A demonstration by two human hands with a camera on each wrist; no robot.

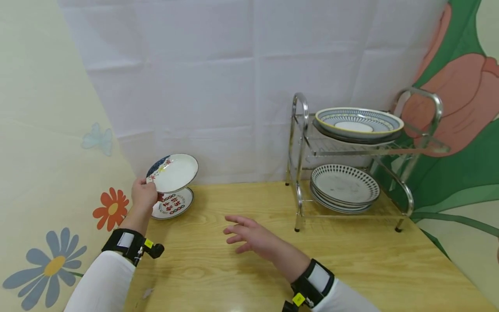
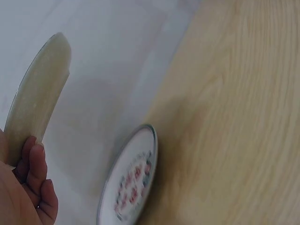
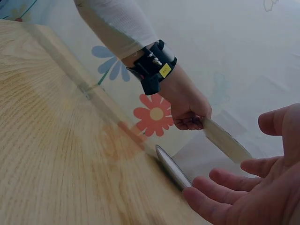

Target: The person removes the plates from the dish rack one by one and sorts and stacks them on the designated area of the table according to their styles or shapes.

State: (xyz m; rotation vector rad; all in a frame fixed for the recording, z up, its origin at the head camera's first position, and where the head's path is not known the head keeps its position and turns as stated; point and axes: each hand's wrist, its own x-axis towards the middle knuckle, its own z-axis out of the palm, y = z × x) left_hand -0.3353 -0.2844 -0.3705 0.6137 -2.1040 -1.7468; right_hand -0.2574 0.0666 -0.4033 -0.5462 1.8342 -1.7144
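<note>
My left hand (image 1: 144,195) grips the near left rim of a white plate (image 1: 177,173) with a dark blue edge patch and small flowers. The plate is held up, tilted, its underside showing in the left wrist view. Below it a second plate (image 1: 177,207) with red characters and a patterned rim lies on the table, partly hidden by the held one. Over the table's middle hovers my right hand (image 1: 249,236), fingers spread and holding nothing. In the right wrist view its fingers (image 3: 220,192) reach toward both plates but look apart from them.
A two-tier metal rack (image 1: 300,173) stands at the back right. Its upper shelf bears a blue-and-yellow-rimmed dish (image 1: 358,125) on a darker one; below sits a stack of plates with a black-dotted rim (image 1: 345,186). White cloth (image 1: 218,86) hangs behind the wooden table (image 1: 218,277).
</note>
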